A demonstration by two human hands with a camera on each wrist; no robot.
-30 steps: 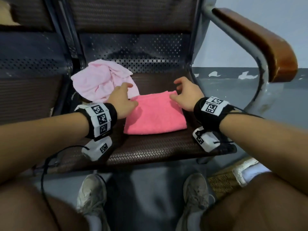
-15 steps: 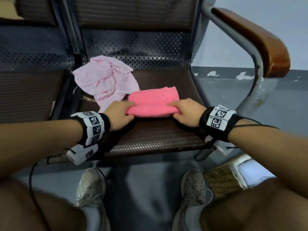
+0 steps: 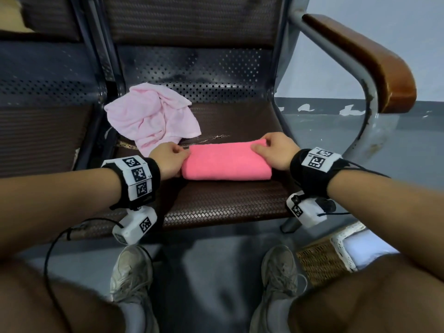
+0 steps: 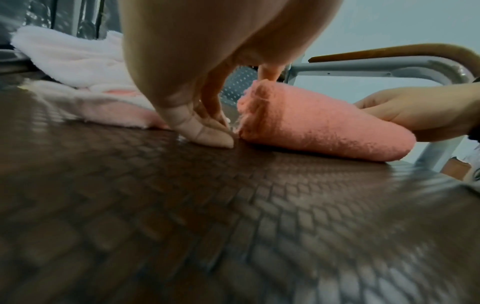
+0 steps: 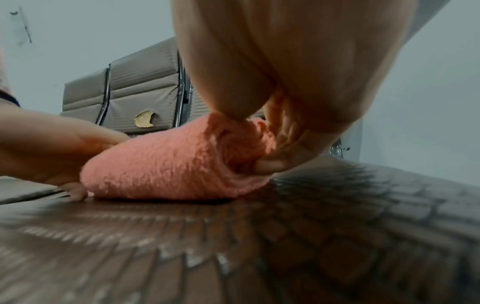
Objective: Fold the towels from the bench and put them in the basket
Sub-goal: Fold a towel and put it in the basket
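Two hands, left (image 3: 168, 159), right (image 3: 276, 152), gripping folded pink towel (image 3: 225, 164) ends

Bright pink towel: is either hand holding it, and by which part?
Both. The right hand pinches the folded bright pink towel at its right end; the left hand holds its left end, though that grip is less clear. It lies on the bench seat.

From my head view the basket (image 3: 319, 263) is mostly hidden behind my right knee, so I can't see inside it. My left fingertips (image 4: 221, 139) next to the coral towel (image 4: 311, 127) are too blurry to tell if they're actually pinching it.
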